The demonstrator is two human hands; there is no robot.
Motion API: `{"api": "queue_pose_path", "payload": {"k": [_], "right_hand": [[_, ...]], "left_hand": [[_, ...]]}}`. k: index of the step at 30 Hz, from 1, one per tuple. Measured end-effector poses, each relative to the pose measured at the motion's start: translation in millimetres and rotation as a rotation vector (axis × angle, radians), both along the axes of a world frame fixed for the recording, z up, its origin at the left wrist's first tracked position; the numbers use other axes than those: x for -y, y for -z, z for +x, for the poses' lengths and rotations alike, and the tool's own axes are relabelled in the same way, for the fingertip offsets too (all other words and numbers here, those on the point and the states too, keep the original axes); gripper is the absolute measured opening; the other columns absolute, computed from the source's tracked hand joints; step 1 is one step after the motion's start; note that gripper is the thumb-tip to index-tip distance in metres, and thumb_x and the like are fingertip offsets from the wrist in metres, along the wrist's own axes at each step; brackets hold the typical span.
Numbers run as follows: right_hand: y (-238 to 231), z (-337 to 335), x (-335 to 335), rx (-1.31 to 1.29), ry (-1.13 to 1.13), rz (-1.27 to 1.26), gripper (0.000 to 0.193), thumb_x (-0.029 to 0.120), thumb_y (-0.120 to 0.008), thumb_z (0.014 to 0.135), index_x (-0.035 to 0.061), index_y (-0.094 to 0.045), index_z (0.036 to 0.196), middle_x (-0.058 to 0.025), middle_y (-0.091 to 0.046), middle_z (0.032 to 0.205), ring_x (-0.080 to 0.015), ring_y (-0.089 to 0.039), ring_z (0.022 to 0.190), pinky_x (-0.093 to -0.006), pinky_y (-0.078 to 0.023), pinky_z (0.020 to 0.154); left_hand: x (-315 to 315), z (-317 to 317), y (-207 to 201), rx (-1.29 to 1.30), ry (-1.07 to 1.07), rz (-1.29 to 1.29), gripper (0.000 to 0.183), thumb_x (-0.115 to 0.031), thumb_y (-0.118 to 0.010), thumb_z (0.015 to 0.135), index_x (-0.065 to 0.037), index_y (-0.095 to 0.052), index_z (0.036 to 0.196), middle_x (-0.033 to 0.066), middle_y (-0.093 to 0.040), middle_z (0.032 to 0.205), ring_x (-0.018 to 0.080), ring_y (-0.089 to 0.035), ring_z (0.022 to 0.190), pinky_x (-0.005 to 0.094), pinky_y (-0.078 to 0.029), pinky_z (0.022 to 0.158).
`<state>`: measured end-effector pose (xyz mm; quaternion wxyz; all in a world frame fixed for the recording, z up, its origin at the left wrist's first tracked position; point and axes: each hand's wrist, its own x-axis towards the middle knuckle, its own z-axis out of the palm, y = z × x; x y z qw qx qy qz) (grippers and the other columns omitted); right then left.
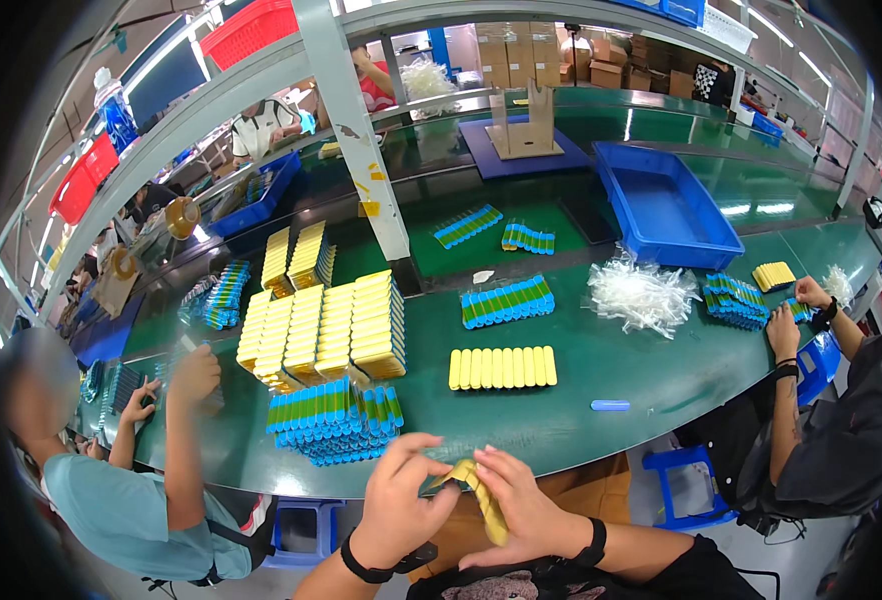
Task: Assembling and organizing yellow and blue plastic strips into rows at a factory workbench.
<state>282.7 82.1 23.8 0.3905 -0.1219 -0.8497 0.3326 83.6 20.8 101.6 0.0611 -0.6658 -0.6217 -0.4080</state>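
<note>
Just off the front edge of the table, I hold a bent yellow strip pack (489, 510) between both hands. My left hand (401, 505) pinches its upper left end. My right hand (523, 505) is closed round its right side, and a bit of dark blue-green shows at the fold. Ahead of my hands a flat row of yellow round-ended pieces (502, 367) lies on the green table (441, 455). Beyond it is a row of blue-and-green pieces (508, 302). To the left stand a pile of blue-and-green packs (333, 420) and tall yellow stacks (326, 325).
A metal post (356, 130) rises behind the yellow stacks. Clear plastic pieces (643, 293) are heaped near a blue tray (666, 205) on the right. A small blue strip (611, 405) lies near the front edge. Co-workers sit at left (111, 510) and right (841, 430).
</note>
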Motion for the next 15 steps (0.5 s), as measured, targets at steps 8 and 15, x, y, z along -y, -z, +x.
{"api": "queue_pose_path", "payload": {"k": [8, 15], "right_hand": [[5, 37, -13, -0.185, 0.324, -0.459, 0.039, -0.002, -0.079, 0.091, -0.0002, -0.074, 0.13, -0.019, -0.071, 0.127, -0.0302, -0.073, 0.109, -0.0351, -0.06, 0.088], [-11, 62, -91, 0.038, 0.002, -0.212, 0.037, -0.007, -0.074, 0.088, 0.0047, -0.081, 0.122, -0.0122, -0.079, 0.111, -0.0282, -0.076, 0.11, -0.0401, -0.059, 0.095]], "left_hand": [[4, -21, 29, 0.574, 0.206, -0.44, 0.01, -0.001, -0.081, 0.093, 0.002, -0.08, 0.103, 0.0149, -0.083, 0.103, 0.0213, -0.081, 0.092, 0.0323, -0.063, 0.083], [-27, -39, 71, 0.479, 0.463, -0.229, 0.031, 0.015, -0.068, 0.085, -0.001, -0.083, 0.107, 0.0147, -0.083, 0.119, 0.0298, -0.079, 0.115, 0.0405, -0.06, 0.102]]}}
